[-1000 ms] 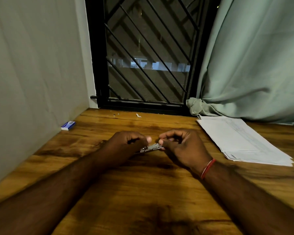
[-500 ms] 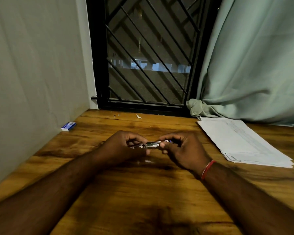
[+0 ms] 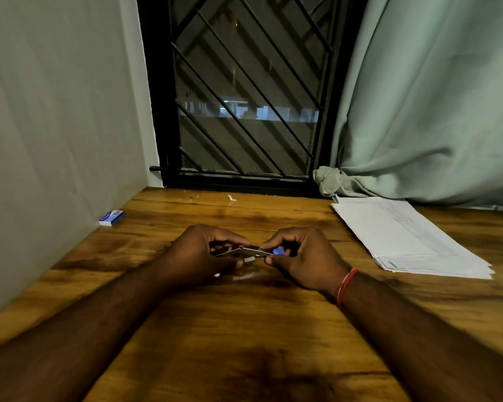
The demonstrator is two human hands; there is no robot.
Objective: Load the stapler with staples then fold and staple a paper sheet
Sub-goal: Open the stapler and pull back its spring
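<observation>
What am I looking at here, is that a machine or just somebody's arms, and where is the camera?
No machine: these are a person's two bare arms, filmed by one wide-angle camera worn on the head, looking down. The left hand and right hand both grip a small metal stapler over the wooden table. A stack of paper sheets lies to the right, and a small blue box, probably staples, sits by the left wall. Whether staples are loaded yet is too small to tell.
</observation>
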